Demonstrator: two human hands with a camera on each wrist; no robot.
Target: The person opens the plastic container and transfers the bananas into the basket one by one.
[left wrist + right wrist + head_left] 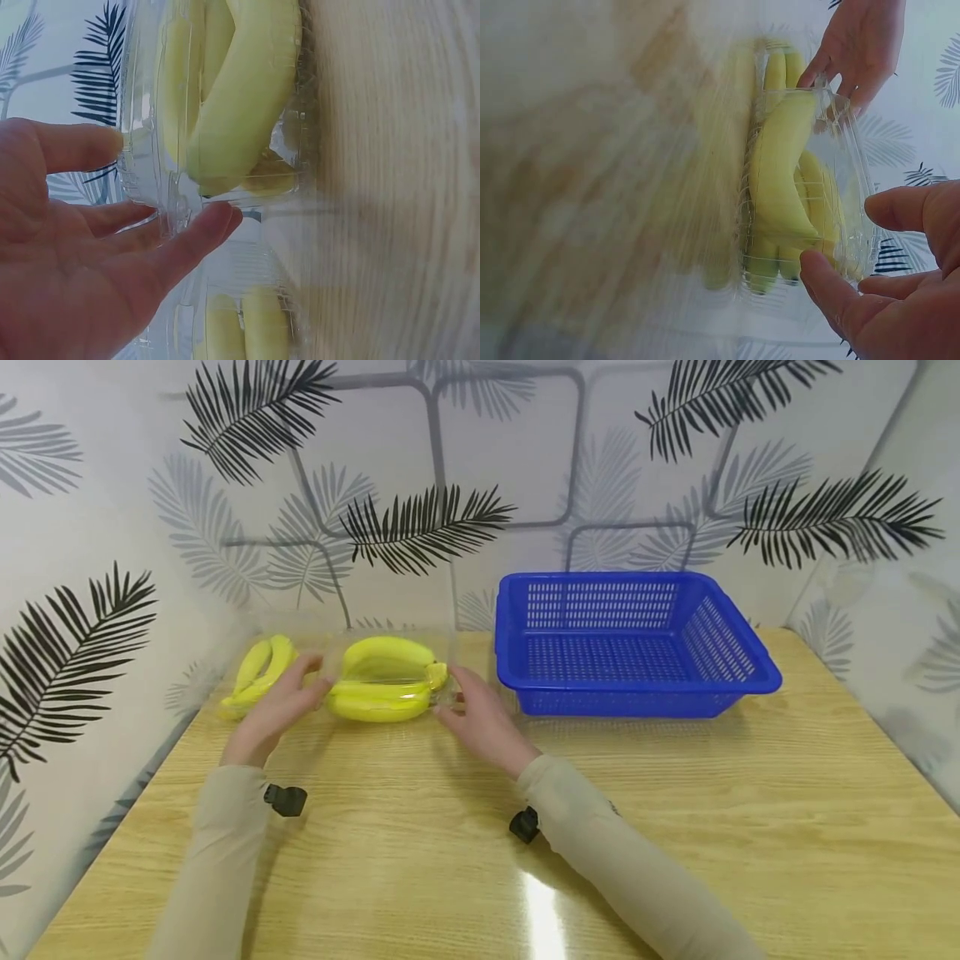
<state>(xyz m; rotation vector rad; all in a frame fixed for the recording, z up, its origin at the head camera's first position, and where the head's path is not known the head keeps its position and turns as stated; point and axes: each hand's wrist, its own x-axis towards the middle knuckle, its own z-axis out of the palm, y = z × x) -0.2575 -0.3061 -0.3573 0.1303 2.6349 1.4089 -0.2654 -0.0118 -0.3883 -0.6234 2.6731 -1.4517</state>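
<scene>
A clear plastic clamshell box with yellow bananas (382, 702) lies on the table between my two hands. At the box's left end is my left hand (281, 697), its fingers and thumb spread and fairly straight; in the left wrist view, the thumb (214, 225) meets the lower corner. My right hand (483, 714) is at the opposite end. The right wrist view shows its fingertips (817, 266) against the plastic, finger and thumb apart and nearly straight. Left of this box, partly behind my left hand, sits a second clear box with bananas (258, 672).
A blue slotted plastic basket (637, 703) stands to the right at the back of the wooden table (390, 852). Behind the table rises a wall (510, 460) with a leaf pattern. More wall borders the table at left and right.
</scene>
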